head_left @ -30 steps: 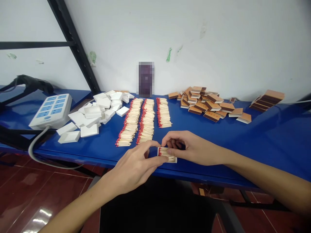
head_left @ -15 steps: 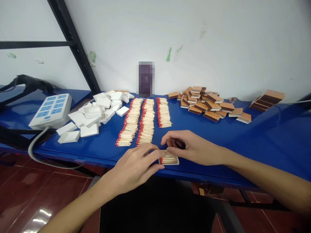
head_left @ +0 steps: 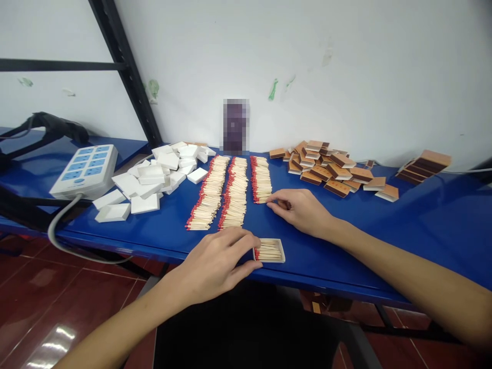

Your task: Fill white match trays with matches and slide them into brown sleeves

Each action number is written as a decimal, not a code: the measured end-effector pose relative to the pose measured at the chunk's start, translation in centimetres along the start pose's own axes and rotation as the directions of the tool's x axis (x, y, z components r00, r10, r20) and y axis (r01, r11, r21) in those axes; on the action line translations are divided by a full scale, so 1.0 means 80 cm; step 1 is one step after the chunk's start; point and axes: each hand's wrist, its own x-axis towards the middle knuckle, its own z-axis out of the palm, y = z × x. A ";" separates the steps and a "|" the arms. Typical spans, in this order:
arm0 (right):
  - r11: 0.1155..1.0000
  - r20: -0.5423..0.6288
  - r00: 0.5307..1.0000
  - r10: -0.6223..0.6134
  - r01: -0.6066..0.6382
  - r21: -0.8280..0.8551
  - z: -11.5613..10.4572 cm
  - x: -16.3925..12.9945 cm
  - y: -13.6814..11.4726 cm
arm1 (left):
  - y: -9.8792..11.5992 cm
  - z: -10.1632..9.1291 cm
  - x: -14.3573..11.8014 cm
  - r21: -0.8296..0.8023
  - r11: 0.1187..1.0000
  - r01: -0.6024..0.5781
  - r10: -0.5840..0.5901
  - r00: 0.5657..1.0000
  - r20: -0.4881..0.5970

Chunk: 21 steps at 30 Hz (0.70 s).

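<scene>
My left hand (head_left: 226, 259) grips the left end of a small white matchbox tray (head_left: 283, 251) near the table's front edge. Inside the tray lie red-tipped matches (head_left: 269, 251), heads to the left. My right hand (head_left: 300, 207) is bent in a pinch at the near end of the shortest row of matches (head_left: 261, 177), thumb and forefinger at the stick ends. To its left run two longer rows, the middle one (head_left: 235, 192) and the left one (head_left: 209, 192), with all red heads facing left.
White empty trays (head_left: 148, 177) are heaped at the left, beside a power strip (head_left: 85, 171) with a cable. Orange-brown matchbox sleeves (head_left: 326, 166) form a pile at the back right, and more sleeves (head_left: 425, 166) are stacked farther right. A blurred dark object (head_left: 236, 126) stands against the wall.
My right hand has moved from above the tray up to the near end of the short match row. My left hand still holds the tray. The view has shifted slightly.
</scene>
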 end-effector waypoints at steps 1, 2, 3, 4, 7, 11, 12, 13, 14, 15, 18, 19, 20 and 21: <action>1.000 -0.006 1.000 -0.001 0.001 0.003 0.001 0.000 0.000 | 0.000 0.000 -0.001 -0.003 1.000 -0.001 0.001 1.000 0.000; 1.000 -0.012 1.000 -0.001 0.001 0.005 0.001 0.000 0.000 | 0.000 0.000 -0.001 -0.006 1.000 -0.002 0.002 1.000 0.000; 1.000 -0.015 1.000 -0.001 0.001 0.008 0.002 0.000 0.000 | 0.000 0.000 -0.001 -0.007 1.000 -0.003 0.003 1.000 -0.001; 1.000 -0.015 1.000 -0.001 0.001 0.010 0.002 0.000 0.001 | 0.000 0.000 -0.001 -0.006 1.000 -0.005 0.005 1.000 -0.004; 1.000 -0.003 1.000 0.011 -0.011 0.013 0.002 0.001 0.001 | -0.001 0.001 -0.001 0.001 1.000 -0.010 0.010 1.000 -0.011; 0.999 0.020 0.999 0.036 -0.036 0.029 0.000 0.000 -0.002 | -0.001 0.002 0.000 0.003 1.000 -0.012 0.012 1.000 -0.012; 0.999 0.028 0.999 0.037 -0.038 0.036 -0.001 -0.001 -0.003 | -0.001 0.002 0.000 0.002 1.000 -0.013 0.013 1.000 -0.013; 0.998 0.036 0.999 0.037 -0.038 0.044 -0.002 -0.001 -0.004 | -0.001 0.002 0.000 0.001 1.000 -0.014 0.014 1.000 -0.013; 0.998 0.043 0.998 0.035 -0.037 0.049 -0.002 -0.002 -0.004 | -0.001 0.002 0.000 0.000 1.000 -0.016 0.016 1.000 -0.015; 0.998 0.049 0.998 0.034 -0.037 0.054 -0.002 -0.002 -0.005 | -0.001 0.002 0.000 0.000 1.000 -0.017 0.017 1.000 -0.016; 0.997 0.064 0.997 0.034 -0.038 0.068 -0.002 -0.003 -0.007 | -0.001 0.001 0.000 0.003 1.000 -0.018 0.018 1.000 -0.016; 0.996 0.073 0.997 0.032 -0.037 0.075 -0.003 -0.002 -0.007 | -0.001 0.000 0.000 0.004 1.000 -0.018 0.018 1.000 -0.016; 0.996 0.083 0.996 0.029 -0.036 0.084 -0.004 -0.002 -0.007 | -0.001 0.000 0.001 0.004 1.000 -0.018 0.018 1.000 -0.016; 0.995 0.094 0.995 0.026 -0.034 0.092 -0.005 -0.002 -0.007 | -0.001 0.000 0.001 0.002 1.000 -0.019 0.019 1.000 -0.017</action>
